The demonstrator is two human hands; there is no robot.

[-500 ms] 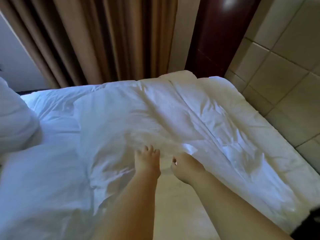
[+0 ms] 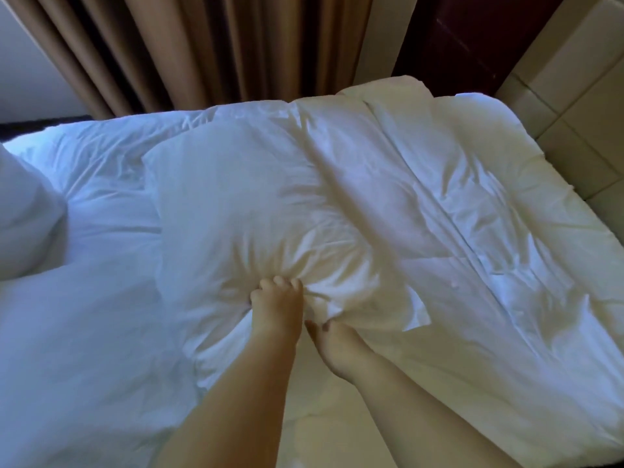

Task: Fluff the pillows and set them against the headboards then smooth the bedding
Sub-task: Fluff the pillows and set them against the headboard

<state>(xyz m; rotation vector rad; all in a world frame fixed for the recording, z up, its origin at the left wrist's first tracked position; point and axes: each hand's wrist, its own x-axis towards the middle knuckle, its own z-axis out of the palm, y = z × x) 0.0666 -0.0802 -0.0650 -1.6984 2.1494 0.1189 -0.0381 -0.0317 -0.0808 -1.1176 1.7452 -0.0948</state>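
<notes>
Both hands have pushed forward since half a second ago, and the pillow (image 2: pixel 256 211) now bunches where they grip it. It lies flat in the middle of the bed, on the white duvet (image 2: pixel 472 231). The left hand (image 2: pixel 278 304) is closed tight on the pillow's near edge, cloth puckering around the knuckles. The right hand (image 2: pixel 337 346) pinches the same edge just beside it, fingers curled under. Another pillow (image 2: pixel 27 217) sits at far left. Brown curtains (image 2: pixel 202 45) hang behind the bed.
</notes>
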